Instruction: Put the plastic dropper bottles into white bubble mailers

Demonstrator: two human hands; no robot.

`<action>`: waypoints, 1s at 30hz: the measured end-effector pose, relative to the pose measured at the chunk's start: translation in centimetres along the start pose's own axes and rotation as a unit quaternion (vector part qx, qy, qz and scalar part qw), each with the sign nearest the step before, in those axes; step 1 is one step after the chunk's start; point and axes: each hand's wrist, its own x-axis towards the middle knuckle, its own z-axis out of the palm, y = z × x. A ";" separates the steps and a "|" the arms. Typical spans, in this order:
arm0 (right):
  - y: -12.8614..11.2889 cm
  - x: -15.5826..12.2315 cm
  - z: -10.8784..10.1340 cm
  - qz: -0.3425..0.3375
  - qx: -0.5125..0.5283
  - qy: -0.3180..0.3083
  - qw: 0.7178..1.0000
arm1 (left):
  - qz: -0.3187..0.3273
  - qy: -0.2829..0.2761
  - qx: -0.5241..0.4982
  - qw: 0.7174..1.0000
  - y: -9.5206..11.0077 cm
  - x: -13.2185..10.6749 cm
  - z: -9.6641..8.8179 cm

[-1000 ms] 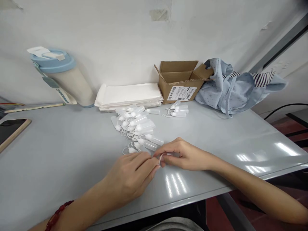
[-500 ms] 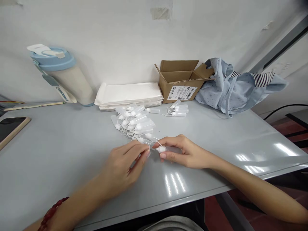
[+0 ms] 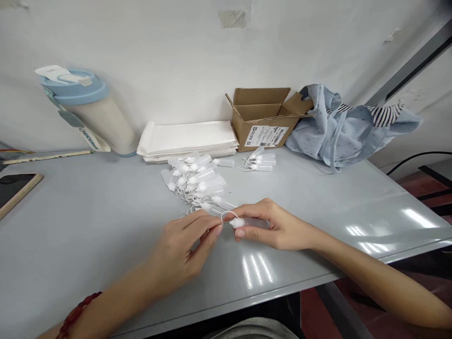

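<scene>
A small dropper bottle (image 3: 254,222) lies in the right hand (image 3: 278,226), above the worktop (image 3: 106,202) near its front edge and just in front of a pile of similar bottles (image 3: 203,176). Its long axis runs nearly level across the view, left to right: the tapered white nozzle (image 3: 237,223) points left, toward the left hand (image 3: 183,247), and the base end points right, into the palm, where fingers partly hide it. The body is a slim, cloudy, see-through cylinder, plain as far as it shows; the nozzle is opaque white and narrows to a blunt tip. A thin white strap (image 3: 229,212) arches from the nozzle end over to the left fingertips.

The right grip is closed around the bottle, thumb along the near side and fingers along the far side. The left grip is pinched, thumb against index finger, on the free end of the strap; what that end looks like is hidden.

Behind the pile lies a stack of white sheets (image 3: 190,134), with a cardboard box (image 3: 242,134) beside it, its flaps up.
</scene>
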 end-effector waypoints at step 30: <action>0.1 -0.3 0.1 0.000 0.029 0.005 1.000 | 0.005 -0.007 0.009 1.000 0.3 0.2 -0.2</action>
